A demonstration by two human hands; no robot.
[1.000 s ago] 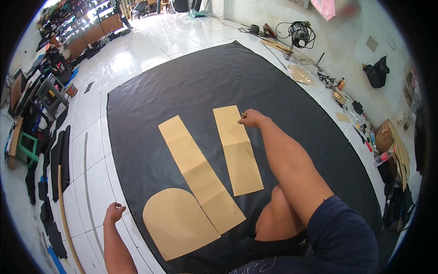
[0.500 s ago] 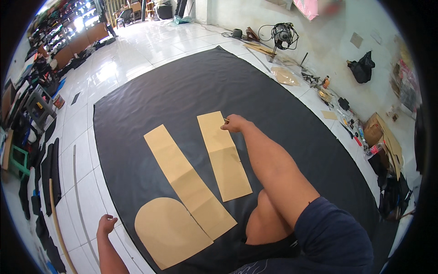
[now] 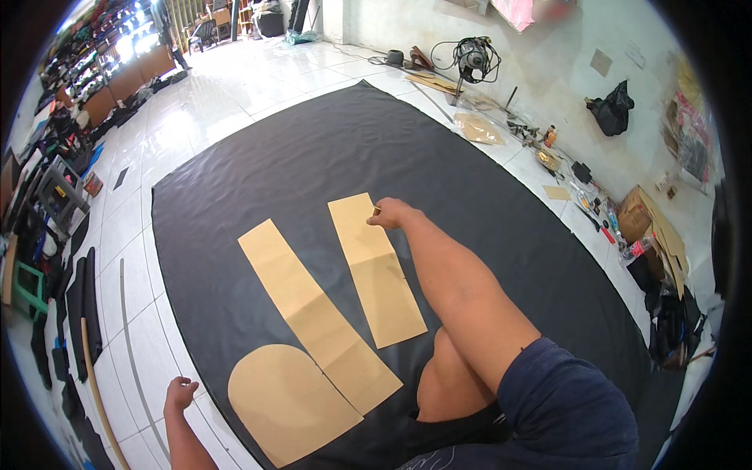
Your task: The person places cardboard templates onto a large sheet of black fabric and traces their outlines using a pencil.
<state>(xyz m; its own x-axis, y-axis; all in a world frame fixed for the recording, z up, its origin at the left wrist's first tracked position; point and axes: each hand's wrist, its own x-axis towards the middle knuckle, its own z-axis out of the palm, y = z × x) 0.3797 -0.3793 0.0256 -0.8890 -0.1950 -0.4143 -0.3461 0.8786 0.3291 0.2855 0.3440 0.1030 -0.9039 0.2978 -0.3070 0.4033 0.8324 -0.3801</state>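
A large black sheet [image 3: 258,172] of smooth material is spread over the floor. On it lie three tan paper pattern pieces: a short strip [image 3: 377,274] at the right, a longer creased strip [image 3: 313,309] in the middle and a round-topped piece [image 3: 290,407] nearest me. My right hand [image 3: 389,213] is closed at the short strip's upper right edge, pinching a thin yellowish stick-like thing whose tip shows beside the fingers. Beyond the sheet's left edge my left hand [image 3: 181,393] hangs over the tiles, fingers curled; what it holds, if anything, is unclear.
Along the right wall stand a fan [image 3: 474,56], a cardboard box [image 3: 636,210], a plastic bottle [image 3: 636,249] and small tools. White tiles [image 3: 207,106] surround the sheet. At the left lie a wooden pole [image 3: 92,368], dark rolls [image 3: 88,301] and a grey stool [image 3: 61,192].
The whole view has shifted slightly, so the sheet and strips appear a little further left. My right hand stays at the short strip's upper edge; my left remains curled beside the sheet.
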